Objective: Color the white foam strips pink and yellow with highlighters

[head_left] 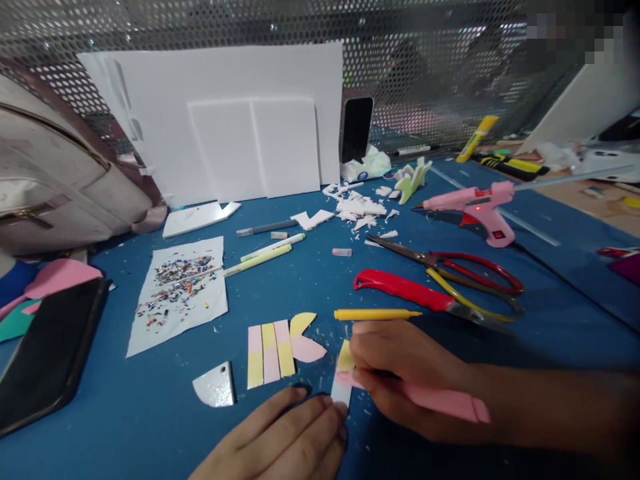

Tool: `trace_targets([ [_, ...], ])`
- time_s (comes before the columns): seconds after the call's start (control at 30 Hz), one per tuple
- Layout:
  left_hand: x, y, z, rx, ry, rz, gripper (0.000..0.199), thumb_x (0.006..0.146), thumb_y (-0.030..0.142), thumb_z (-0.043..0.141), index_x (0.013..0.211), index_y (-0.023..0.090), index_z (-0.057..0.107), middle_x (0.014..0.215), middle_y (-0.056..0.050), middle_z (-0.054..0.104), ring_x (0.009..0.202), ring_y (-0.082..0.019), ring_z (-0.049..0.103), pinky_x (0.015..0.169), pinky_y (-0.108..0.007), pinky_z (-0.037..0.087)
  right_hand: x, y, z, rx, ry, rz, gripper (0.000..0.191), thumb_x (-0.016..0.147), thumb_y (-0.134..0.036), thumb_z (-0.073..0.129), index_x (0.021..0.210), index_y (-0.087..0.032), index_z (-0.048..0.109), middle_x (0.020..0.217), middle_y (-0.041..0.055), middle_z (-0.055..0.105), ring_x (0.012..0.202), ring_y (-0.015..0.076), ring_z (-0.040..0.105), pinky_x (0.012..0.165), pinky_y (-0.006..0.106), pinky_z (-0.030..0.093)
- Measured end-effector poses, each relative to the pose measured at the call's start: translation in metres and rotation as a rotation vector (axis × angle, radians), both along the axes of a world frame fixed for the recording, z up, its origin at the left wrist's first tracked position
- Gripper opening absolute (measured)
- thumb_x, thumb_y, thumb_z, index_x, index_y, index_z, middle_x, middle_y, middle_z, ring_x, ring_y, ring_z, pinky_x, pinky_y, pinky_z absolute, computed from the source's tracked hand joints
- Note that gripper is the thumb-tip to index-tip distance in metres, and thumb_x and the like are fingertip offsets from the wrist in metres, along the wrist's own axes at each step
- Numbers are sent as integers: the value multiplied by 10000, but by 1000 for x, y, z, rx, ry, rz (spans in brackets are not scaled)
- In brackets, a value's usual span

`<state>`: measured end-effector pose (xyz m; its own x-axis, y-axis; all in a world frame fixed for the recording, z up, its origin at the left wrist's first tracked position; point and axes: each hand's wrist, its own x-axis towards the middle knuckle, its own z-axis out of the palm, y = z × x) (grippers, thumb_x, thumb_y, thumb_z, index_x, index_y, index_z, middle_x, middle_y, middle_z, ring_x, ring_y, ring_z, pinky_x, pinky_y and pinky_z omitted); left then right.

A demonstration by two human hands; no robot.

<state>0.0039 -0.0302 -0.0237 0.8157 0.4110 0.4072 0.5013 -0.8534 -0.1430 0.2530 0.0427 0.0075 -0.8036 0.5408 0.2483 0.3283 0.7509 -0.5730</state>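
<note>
A blue table (pixel 310 280) fills the view. White foam boards (pixel 225 120) are leaned up at 11 o'clock, a pale bag (pixel 55 180) is set at 9 o'clock, and a black tablet (pixel 45 353) is laid at 8 o'clock. A sheet of paper with glitter (pixel 177 293) is spread at 10 o'clock.

At 2 o'clock a pink glue gun (pixel 475 207) is stood up, with its red light on. Nearer in, red scissors (pixel 460 270) and a red cutter (pixel 405 291) are laid side by side. A yellow pen (pixel 373 314) is laid just above the right hand (pixel 405 367).

A long pink strip (pixel 440 400) is pinched in the grip of the right hand, at 5 o'clock. Its tip is laid across a small yellow and white piece (pixel 343 363). The left hand (pixel 285 440) is held flat with the fingers stretched out, and the low end of that small piece is touched by its fingertips. A pink and yellow striped piece (pixel 273 352) is laid just to the left, not touching.

It looks as if the pink strip is being lined up on the small piece. A slow, straight push is called for, with the small piece held down so the edges match.

Open room is found at 7 o'clock. At 1 o'clock the pen and the cutter blade are close, so little room is left there.
</note>
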Motion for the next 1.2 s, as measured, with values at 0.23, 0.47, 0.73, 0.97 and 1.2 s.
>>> trace_targets([
  [0.23, 1, -1, 5, -7, -47, -12, 316, 1053, 136, 430, 1242, 210, 672, 1345, 41, 636, 1260, -100, 574, 1244, -336, 224, 0, 0, 0, -16, 26, -9, 206, 982, -210, 438, 786, -210, 373, 694, -28, 454, 626, 137, 407, 576, 294, 276],
  [0.47, 3, 3, 10, 42, -140, -16, 357, 1061, 118, 388, 1146, 218, 720, 1258, 55, 688, 1199, -81, 613, 1235, -328, 255, -2, 0, 3, -40, 39, -24, 226, 950, -225, 438, 740, -213, 357, 659, -25, 454, 591, 138, 407, 547, 304, 260],
  [0.73, 4, 1, 10, 71, -96, -21, 381, 1057, 93, 371, 1146, 211, 722, 1241, 52, 696, 1170, -94, 633, 1249, -368, 217, -1, 1, 3, -56, 25, -15, 244, 976, -241, 430, 739, -211, 377, 667, -20, 470, 602, 141, 422, 558, 299, 270],
  [0.97, 4, 1, 18, 54, 15, -32, 402, 1061, 90, 346, 1204, 216, 699, 1236, 67, 697, 1147, -92, 648, 1253, -380, 149, -1, 1, -2, -52, 8, -16, 220, 965, -276, 441, 758, -221, 391, 670, -22, 477, 601, 150, 430, 556, 301, 281],
  [1.2, 5, 2, 18, 39, 8, -22, 398, 1056, 81, 358, 1185, 225, 706, 1232, 70, 697, 1157, -82, 642, 1252, -361, 161, -1, 1, 0, -28, 24, -2, 244, 963, -263, 448, 733, -214, 383, 652, -23, 455, 587, 145, 413, 546, 302, 268],
])
